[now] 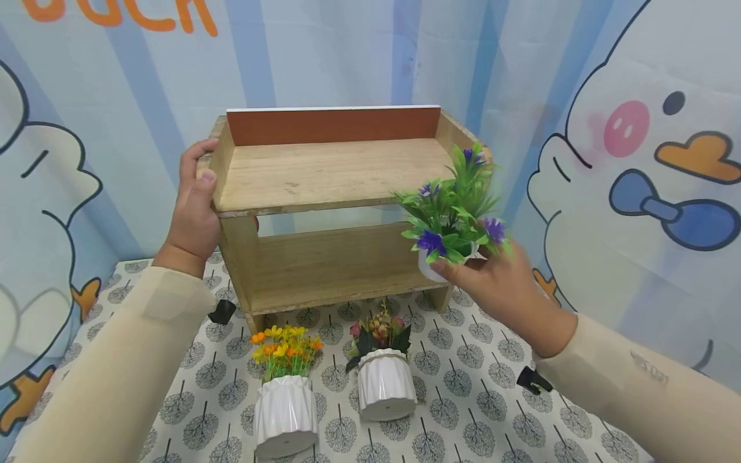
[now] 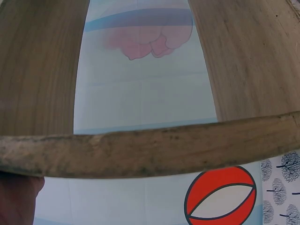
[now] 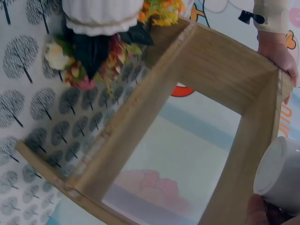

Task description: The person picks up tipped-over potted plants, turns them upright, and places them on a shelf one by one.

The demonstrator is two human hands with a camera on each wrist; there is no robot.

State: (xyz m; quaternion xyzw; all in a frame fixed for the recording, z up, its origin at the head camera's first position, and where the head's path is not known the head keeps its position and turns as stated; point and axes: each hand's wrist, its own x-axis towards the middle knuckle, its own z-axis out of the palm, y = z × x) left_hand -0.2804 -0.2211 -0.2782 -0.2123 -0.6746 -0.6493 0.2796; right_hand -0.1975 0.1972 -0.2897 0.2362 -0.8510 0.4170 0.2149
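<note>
My left hand [image 1: 193, 206] grips the upper left side of a two-tier wooden shelf [image 1: 336, 170], thumb in front of the side board. In my right hand [image 1: 500, 283] is a small white pot [image 1: 429, 265] of green leaves and purple flowers [image 1: 451, 212], pinched near its rim. That potted plant is held up before the right end of the shelf, overlapping its upper board in the head view. In the right wrist view the pot's white base [image 3: 279, 173] shows at the right edge, beside the shelf.
Two white ribbed pots stand on the tree-print tablecloth [image 1: 457, 411] in front of the shelf: one with yellow and orange flowers [image 1: 286, 350], one with pink flowers and dark leaves [image 1: 379, 331]. A blue curtain [image 1: 324, 51] with cartoon ducks hangs behind.
</note>
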